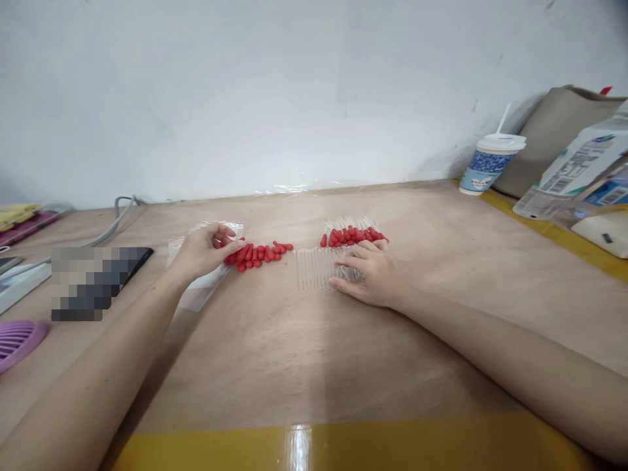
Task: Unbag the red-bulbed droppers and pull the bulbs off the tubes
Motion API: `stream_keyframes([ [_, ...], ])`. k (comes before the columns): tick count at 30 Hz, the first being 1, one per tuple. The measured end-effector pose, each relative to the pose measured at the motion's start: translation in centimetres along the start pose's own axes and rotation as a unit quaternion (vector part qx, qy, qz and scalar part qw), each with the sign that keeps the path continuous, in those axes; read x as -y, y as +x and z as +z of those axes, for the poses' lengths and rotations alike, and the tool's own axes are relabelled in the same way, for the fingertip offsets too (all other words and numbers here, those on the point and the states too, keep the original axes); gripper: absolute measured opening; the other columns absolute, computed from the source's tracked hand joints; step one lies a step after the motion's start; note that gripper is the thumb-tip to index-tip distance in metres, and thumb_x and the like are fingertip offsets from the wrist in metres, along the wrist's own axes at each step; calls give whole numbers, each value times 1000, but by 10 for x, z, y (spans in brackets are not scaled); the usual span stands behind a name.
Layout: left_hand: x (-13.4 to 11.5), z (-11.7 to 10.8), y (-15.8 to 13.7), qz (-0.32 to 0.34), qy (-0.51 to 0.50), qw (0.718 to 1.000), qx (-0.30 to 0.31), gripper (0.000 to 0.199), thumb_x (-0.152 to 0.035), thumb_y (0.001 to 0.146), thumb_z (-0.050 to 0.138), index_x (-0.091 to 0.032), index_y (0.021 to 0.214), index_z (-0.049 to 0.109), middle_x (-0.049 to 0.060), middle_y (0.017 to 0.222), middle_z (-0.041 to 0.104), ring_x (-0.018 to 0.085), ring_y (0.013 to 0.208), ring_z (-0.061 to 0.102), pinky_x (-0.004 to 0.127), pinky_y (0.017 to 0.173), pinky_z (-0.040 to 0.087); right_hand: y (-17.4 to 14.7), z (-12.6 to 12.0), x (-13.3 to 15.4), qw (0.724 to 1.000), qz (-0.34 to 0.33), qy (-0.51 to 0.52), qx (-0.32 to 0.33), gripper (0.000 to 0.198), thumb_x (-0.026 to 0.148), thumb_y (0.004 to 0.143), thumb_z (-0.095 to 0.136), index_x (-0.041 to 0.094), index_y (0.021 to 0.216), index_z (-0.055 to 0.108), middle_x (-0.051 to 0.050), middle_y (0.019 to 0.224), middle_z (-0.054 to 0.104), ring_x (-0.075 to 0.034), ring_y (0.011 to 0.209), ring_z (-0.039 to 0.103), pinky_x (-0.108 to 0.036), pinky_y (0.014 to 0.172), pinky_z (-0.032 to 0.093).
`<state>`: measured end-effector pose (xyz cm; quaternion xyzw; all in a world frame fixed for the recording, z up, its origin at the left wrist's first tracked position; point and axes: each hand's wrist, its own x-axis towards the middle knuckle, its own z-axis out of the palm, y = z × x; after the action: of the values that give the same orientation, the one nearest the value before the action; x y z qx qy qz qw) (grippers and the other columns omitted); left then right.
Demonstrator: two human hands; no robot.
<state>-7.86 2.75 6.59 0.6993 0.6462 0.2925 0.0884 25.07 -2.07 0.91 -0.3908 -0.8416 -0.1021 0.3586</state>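
Note:
My left hand (209,248) is at the left end of a loose pile of red rubber bulbs (258,256). Its fingers curl towards the thumb, and a bit of red bulb shows at the fingertips. A row of thin clear tubes (314,269) lies side by side in the middle of the table. Over the right end of this row rests my right hand (370,271), thumb and fingers apart, partly hiding the tubes. Just beyond it lie several clear tubes fitted with red bulbs (353,235), their bulb ends towards me.
Beneath my left hand lies a clear zip bag (201,293). A dark, partly blurred object (132,265), a grey cable (108,229) and a purple fan-like grille (19,343) are at left. A paper cup with straw (490,167) and a plastic bottle (564,170) stand at right.

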Motion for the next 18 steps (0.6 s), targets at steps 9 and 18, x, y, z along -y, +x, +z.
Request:
stream_keyframes([
  [9,-9,-9,-1,-20,51,998,-24,33,-52,70,53,-21,77,62,1,68,60,15,61,51,25,56,37,-3,1,-3,997,-7,-11,-73,29,49,76,57,22,79,67,-1,77,61,-15,73,48,-35,76,28],
  [18,-10,-7,-1,21,50,998,-36,28,-48,68,57,-21,74,64,2,78,64,16,65,51,26,59,39,-8,0,-3,997,-47,-7,-67,22,43,77,58,23,77,66,0,75,60,-14,72,47,-35,78,27],
])
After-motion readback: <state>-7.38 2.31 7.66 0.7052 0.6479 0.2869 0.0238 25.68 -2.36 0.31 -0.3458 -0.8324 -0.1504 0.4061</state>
